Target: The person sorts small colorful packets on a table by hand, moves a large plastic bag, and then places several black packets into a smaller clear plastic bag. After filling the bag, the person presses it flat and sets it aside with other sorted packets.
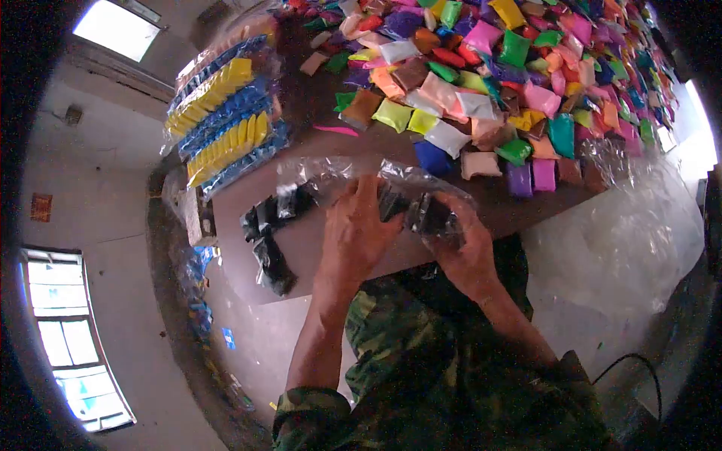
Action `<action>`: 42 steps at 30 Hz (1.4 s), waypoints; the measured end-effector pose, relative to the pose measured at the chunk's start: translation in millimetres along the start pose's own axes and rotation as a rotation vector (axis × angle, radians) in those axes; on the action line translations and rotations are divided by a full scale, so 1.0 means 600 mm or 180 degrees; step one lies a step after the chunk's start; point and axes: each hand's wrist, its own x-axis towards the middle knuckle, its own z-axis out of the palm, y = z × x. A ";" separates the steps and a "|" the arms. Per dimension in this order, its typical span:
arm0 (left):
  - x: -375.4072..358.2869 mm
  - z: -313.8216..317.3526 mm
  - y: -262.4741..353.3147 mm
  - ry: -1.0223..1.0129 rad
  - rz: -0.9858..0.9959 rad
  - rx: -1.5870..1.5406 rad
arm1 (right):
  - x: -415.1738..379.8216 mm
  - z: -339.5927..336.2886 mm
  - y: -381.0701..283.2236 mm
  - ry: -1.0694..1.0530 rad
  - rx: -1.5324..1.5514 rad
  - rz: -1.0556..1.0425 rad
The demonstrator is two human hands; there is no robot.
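Fingers of my right hand [466, 248] curl around clear plastic [421, 177] holding black packets [434, 216], near the tabletop's [303, 246] front edge. My left hand's [357, 229] fingers bend down against the plastic; how firmly they grip, I can't tell. More black packets [272, 264] lie by the near left corner. I'd call this bagging; the next move calls for steadying the plastic and settling its packets.

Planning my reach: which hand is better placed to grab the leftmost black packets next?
Left, probably: the left hand is nearer the black packets; the right hand, farther away, grips clear plastic.
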 end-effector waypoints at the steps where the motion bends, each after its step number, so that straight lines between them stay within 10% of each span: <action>1: 0.001 0.000 -0.004 -0.0065 0.0046 -0.0220 | -0.002 0.001 0.005 0.0005 0.0008 0.0023; 26: -0.026 0.022 -0.013 0.0379 0.0684 -0.0537 | -0.010 0.011 0.014 0.0013 -0.0410 -0.0106; 42: -0.163 -0.090 -0.181 0.1368 -0.0772 -0.0472 | -0.017 0.011 0.013 0.0076 -0.0070 -0.0036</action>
